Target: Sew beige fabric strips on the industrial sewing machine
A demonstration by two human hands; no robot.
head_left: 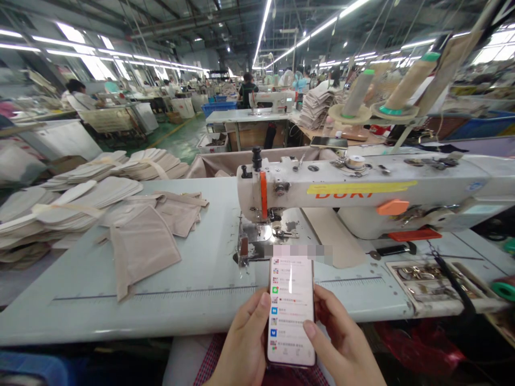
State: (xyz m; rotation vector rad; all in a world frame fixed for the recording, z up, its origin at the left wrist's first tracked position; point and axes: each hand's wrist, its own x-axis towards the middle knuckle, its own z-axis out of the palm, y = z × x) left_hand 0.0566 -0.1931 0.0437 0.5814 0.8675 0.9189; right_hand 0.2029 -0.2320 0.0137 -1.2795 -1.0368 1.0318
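Observation:
A smartphone (292, 316) with a lit screen showing a list is held upright in front of the table's near edge. My left hand (250, 335) grips its left side, thumb along the edge. Around the right side wraps my right hand (340, 335), with its thumb over the lower right of the screen. Just beyond the phone stands a sewing machine (298, 187) with a yellow strip on its arm. Beige sewn fabric pieces (147, 246) lie on the table to the left.
Bundled stacks of beige panels (88, 201) cover the table's left end. A tray of small metal parts (438, 281) sits at the right. Thread cones (358, 94) stand above the machine. Behind are another sewing machine (273, 101) and people at work.

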